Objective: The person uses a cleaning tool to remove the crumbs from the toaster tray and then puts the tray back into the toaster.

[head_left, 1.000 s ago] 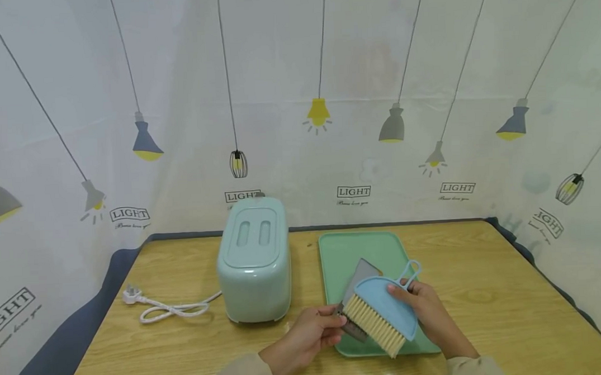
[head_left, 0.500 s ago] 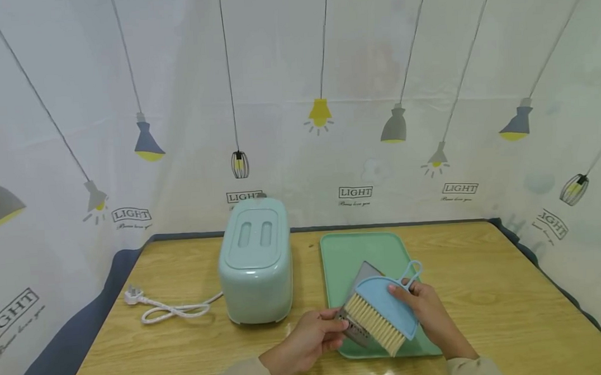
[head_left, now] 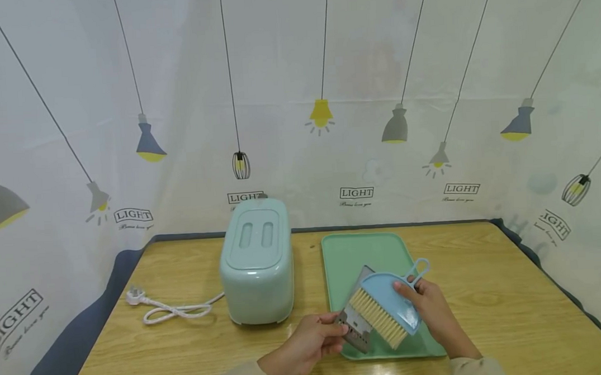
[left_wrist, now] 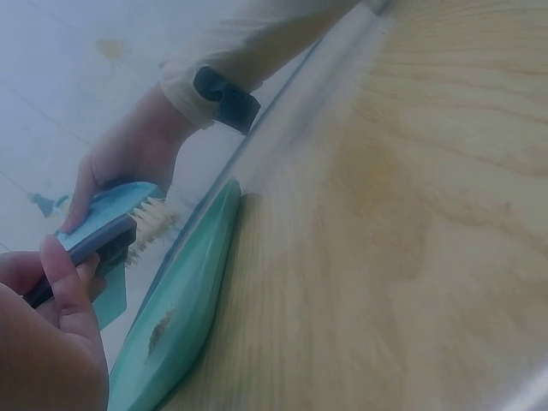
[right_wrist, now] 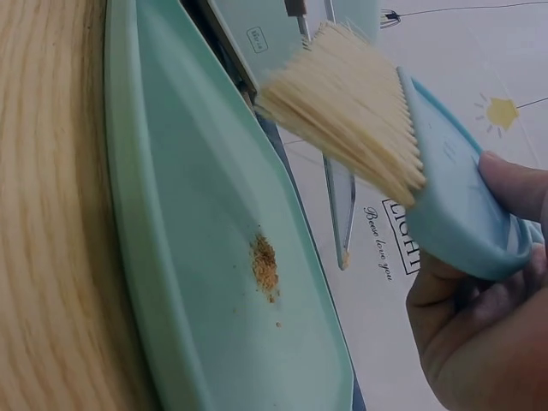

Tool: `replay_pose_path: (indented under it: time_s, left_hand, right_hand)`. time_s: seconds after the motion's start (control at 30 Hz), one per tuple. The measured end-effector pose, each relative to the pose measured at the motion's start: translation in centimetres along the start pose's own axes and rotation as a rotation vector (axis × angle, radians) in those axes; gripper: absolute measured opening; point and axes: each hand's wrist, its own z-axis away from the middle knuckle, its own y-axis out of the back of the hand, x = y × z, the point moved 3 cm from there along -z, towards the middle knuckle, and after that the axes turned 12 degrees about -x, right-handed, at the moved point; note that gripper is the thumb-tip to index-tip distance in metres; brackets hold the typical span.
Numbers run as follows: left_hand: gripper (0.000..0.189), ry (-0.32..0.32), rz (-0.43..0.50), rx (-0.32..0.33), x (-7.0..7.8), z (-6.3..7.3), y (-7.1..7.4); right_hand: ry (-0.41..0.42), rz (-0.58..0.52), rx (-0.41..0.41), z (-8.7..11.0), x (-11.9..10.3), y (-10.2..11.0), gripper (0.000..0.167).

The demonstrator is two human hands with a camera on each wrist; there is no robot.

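Note:
My left hand [head_left: 312, 341] pinches the near end of a flat grey crumb tray [head_left: 356, 326], held tilted above a green serving tray [head_left: 363, 249]. A light-blue hand brush [head_left: 393, 301] with pale bristles is gripped in my right hand [head_left: 435, 313], thumb on top of its body. The brush covers part of the crumb tray in the head view; whether the bristles touch it I cannot tell. Brown crumbs [right_wrist: 265, 267] lie in a small pile on the green tray, seen in the right wrist view.
A pale mint toaster [head_left: 257, 267] with a lid on top stands left of the green tray. Its white power cord [head_left: 177, 312] lies looped on the wooden table [head_left: 162, 361]. A printed cloth [head_left: 285, 59] hangs behind the table.
The brush has moved slightly right and away from the crumb tray's near end, so more of the crumb tray shows. Both hands keep their holds.

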Motion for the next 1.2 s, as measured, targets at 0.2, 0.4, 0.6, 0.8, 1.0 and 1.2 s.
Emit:
replay_pose_path:
  time_s: [0.2,0.4,0.6,0.8,1.0,1.2]
  left_hand:
    - [0.045,-0.012,-0.008,-0.020,0.2,0.2,-0.2]
    - [0.045,-0.013,-0.013,-0.027,0.4,0.3,-0.3]
    - [0.044,0.011,-0.026,-0.015,0.5,0.4,-0.2]
    - [0.043,0.010,-0.026,-0.008,0.4,0.6,-0.1]
    - [0.042,-0.004,-0.026,-0.008,0.0,0.8,0.1]
    - [0.042,0.001,-0.024,-0.007,-0.4,1.0,0.1]
  right_hand:
    - [-0.014,0.070,0.046,0.1,-0.5,0.8,0.030]
    - [0.000,0.108,0.080,-0.2,-0.4,1.5,0.037]
    - [0.023,0.163,0.139,-0.4,-0.4,1.8,0.040]
    - [0.041,0.171,0.158,-0.3,-0.4,1.9,0.036]
    - [0.049,0.183,0.202,-0.3,-0.1,2.0,0.033]
    - [0.035,0.165,0.215,-0.2,0.2,2.2,0.037]
